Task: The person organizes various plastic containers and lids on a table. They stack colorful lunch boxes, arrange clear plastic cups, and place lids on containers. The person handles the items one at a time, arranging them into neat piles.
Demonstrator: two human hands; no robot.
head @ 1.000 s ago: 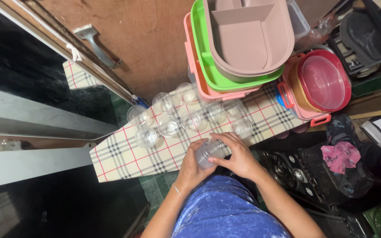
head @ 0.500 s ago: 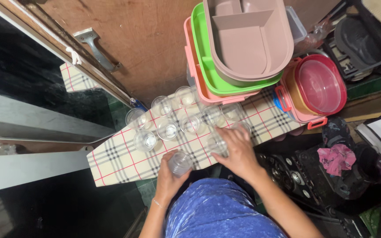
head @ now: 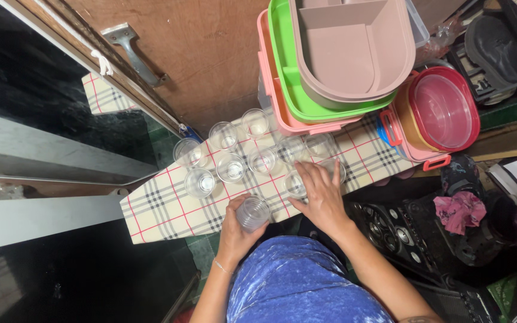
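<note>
Left hand: the left hand [head: 239,226] comes up from the near edge with the wrist bent, fingers curled around a stack of clear plastic cups [head: 252,213]; a thin bracelet sits on the wrist.
Held cups: the stack is tilted, its open mouth facing the camera, over the near edge of the checked cloth [head: 157,209].
Right hand: the right hand [head: 321,194] lies palm down on the cloth, fingers spread fairly wide and stretched far, the fingertips resting on or at the rim of a clear cup [head: 295,183]; whether it grips that cup cannot be told.
Cups on cloth: single clear cups stand upright in loose rows to the left and far side of the hands, among them one at the far left [head: 187,152] and one at the far side [head: 254,122], near one another but mostly apart.
Containers: to the far right stands a pile of lunch boxes, a mauve divided tray [head: 354,48] on a green one and a pink one; right of it a red round lidded tub [head: 444,107].
In the way: the right hand covers part of the right-hand cups.
Hidden or cut off: the blue patterned garment [head: 300,287] hides the near part of the surface; both forearms run out of the bottom edge.
Hard to make out: dark clutter with a pink rag [head: 459,209] at the right.
</note>
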